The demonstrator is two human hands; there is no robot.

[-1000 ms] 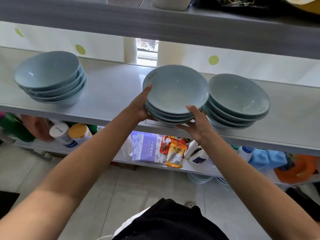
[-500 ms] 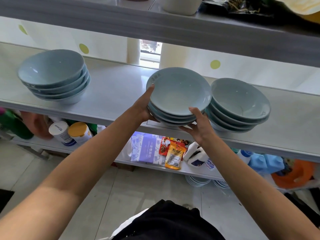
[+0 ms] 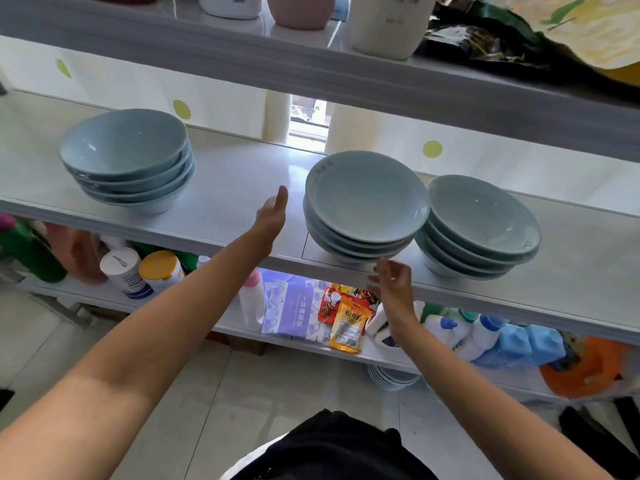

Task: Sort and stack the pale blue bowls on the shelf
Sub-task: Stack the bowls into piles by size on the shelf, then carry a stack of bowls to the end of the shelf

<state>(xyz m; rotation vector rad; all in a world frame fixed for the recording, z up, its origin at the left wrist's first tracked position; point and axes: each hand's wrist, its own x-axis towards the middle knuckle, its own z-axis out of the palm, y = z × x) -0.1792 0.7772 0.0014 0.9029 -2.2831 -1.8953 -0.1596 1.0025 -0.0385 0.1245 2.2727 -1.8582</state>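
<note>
Three stacks of pale blue bowls stand on the middle shelf (image 3: 235,188). The left stack (image 3: 124,157) sits in the upper left of the frame, well apart from the others. The middle stack (image 3: 367,202) stands at the centre, near the shelf's front edge, its top bowl wide and shallow. The right stack (image 3: 481,223) stands just beside it to the right, and their rims look close to touching.

The left grip (image 3: 273,211), a bare hand, hovers over the shelf just left of the middle stack. Its fingers are straight, the thumb points up, and it touches no bowl. The right grip (image 3: 393,282) hangs in front of the shelf edge, just below the middle stack. Its fingers are loosely curled and spread, and it holds nothing.

Pale jars (image 3: 384,26) stand on the top shelf (image 3: 311,74) along the upper edge of the frame. Below the bowls, the lower shelf (image 3: 353,353) carries snack packets (image 3: 348,320), a purple pack (image 3: 294,306), cans (image 3: 142,271) and bottles (image 3: 460,332).
</note>
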